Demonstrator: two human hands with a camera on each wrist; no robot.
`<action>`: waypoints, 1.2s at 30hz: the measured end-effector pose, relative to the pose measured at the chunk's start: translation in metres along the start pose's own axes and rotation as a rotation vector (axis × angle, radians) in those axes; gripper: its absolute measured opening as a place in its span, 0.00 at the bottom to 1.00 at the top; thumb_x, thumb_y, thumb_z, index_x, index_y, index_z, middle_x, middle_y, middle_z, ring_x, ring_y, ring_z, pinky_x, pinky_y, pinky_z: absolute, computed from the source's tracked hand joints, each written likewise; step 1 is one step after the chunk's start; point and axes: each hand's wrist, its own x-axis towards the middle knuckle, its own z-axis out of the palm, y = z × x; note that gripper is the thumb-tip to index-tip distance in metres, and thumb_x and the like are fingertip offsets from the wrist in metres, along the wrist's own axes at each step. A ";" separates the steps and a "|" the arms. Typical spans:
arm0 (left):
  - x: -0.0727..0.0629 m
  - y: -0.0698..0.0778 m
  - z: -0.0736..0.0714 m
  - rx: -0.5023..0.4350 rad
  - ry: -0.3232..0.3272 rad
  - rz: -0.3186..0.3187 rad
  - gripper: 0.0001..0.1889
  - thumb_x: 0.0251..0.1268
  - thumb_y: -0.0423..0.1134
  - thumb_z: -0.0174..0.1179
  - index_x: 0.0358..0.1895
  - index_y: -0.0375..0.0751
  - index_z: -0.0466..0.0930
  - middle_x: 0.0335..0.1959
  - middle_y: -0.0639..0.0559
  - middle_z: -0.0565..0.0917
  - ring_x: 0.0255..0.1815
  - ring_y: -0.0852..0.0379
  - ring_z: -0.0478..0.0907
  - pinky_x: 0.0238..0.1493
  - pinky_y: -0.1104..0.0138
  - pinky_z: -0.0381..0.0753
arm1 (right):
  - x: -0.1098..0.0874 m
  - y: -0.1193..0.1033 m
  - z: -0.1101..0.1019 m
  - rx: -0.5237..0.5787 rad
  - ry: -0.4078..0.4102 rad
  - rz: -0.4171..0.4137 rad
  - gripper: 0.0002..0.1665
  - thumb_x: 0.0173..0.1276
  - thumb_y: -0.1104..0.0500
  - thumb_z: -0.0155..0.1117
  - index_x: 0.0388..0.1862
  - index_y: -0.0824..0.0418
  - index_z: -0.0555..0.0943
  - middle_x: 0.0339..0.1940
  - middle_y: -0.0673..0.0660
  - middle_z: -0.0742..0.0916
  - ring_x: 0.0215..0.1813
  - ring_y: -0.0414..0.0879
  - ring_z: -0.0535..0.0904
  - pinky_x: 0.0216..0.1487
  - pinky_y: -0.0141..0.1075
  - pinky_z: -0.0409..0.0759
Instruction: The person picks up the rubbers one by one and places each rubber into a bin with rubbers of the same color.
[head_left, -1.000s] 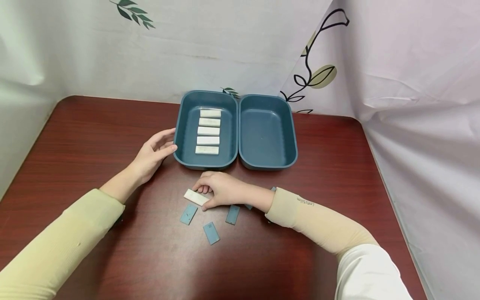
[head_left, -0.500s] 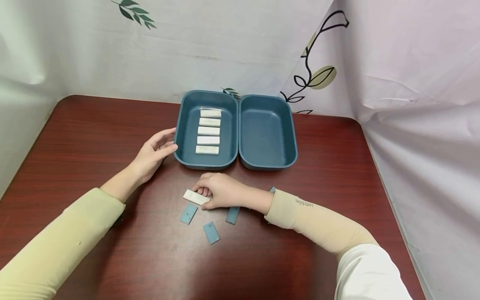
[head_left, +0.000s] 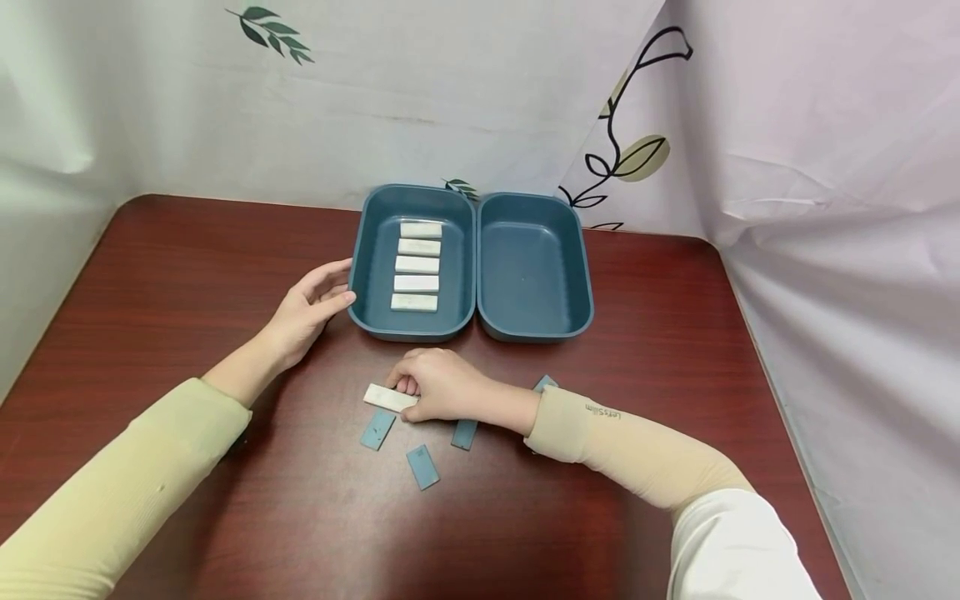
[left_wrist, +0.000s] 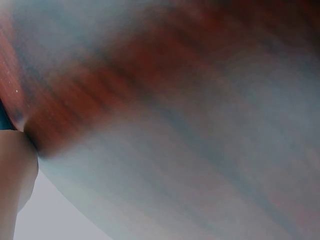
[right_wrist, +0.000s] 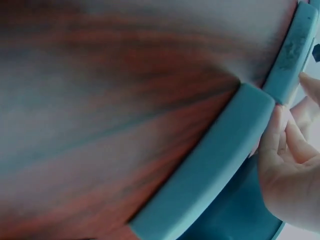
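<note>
In the head view my right hand [head_left: 442, 387] pinches a long white block [head_left: 386, 398] between thumb and fingers, low over the table or on it. I cannot tell whether it touches the wood. My left hand [head_left: 303, 312] rests with fingers and thumb against the outer left wall of a blue box [head_left: 354, 287]. Inside that box several white blocks [head_left: 417, 265] lie flat in a column. Small blue rectangular tiles [head_left: 423, 467] are scattered just below the right hand, some partly covered by the arm. In the right wrist view my fingers [right_wrist: 295, 145] show beside blue box walls; the block is hidden there.
A second blue box [head_left: 591, 287] stands against the first on its right, with nothing inside. The dark red wooden table [head_left: 225, 242] reaches back to a white patterned curtain [head_left: 465, 100]. The left wrist view is mostly blur, with a finger [left_wrist: 17, 175] at its edge.
The right hand's pinched white block has turned slightly and lies a little further left and nearer. The right forearm has shifted slightly left. My left hand stays put at the box.
</note>
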 end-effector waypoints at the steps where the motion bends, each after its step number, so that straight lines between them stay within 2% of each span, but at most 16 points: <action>1: 0.000 0.000 0.000 -0.006 0.001 0.000 0.28 0.81 0.32 0.58 0.80 0.41 0.67 0.64 0.62 0.77 0.61 0.66 0.79 0.62 0.79 0.77 | 0.000 0.000 0.000 -0.002 0.003 0.002 0.19 0.63 0.58 0.81 0.53 0.57 0.90 0.40 0.49 0.87 0.40 0.34 0.80 0.42 0.20 0.75; 7: 0.000 -0.001 0.000 -0.018 0.002 0.004 0.27 0.81 0.31 0.58 0.79 0.44 0.69 0.64 0.62 0.78 0.61 0.67 0.80 0.61 0.79 0.78 | 0.001 -0.003 0.001 0.021 0.004 0.025 0.17 0.63 0.59 0.81 0.51 0.59 0.90 0.40 0.50 0.88 0.40 0.35 0.80 0.41 0.20 0.75; 16: 0.001 -0.003 -0.001 -0.033 -0.001 0.011 0.26 0.81 0.31 0.57 0.78 0.44 0.69 0.64 0.61 0.78 0.61 0.67 0.80 0.61 0.79 0.78 | 0.002 -0.007 0.001 -0.033 0.006 0.051 0.17 0.62 0.57 0.82 0.49 0.55 0.90 0.40 0.48 0.88 0.40 0.34 0.80 0.41 0.20 0.73; 24: -0.001 -0.001 -0.001 -0.032 0.004 0.001 0.27 0.81 0.31 0.57 0.79 0.45 0.69 0.64 0.61 0.78 0.60 0.67 0.80 0.61 0.80 0.78 | 0.001 -0.008 -0.001 0.017 0.027 0.030 0.16 0.63 0.59 0.84 0.48 0.56 0.89 0.40 0.49 0.87 0.41 0.36 0.82 0.43 0.20 0.75; 36: -0.001 0.000 -0.001 -0.008 0.006 -0.010 0.28 0.82 0.32 0.57 0.80 0.44 0.67 0.64 0.61 0.77 0.61 0.67 0.79 0.61 0.80 0.78 | -0.004 -0.009 -0.006 -0.008 0.080 -0.022 0.10 0.68 0.63 0.77 0.47 0.54 0.89 0.42 0.50 0.88 0.43 0.39 0.84 0.44 0.23 0.77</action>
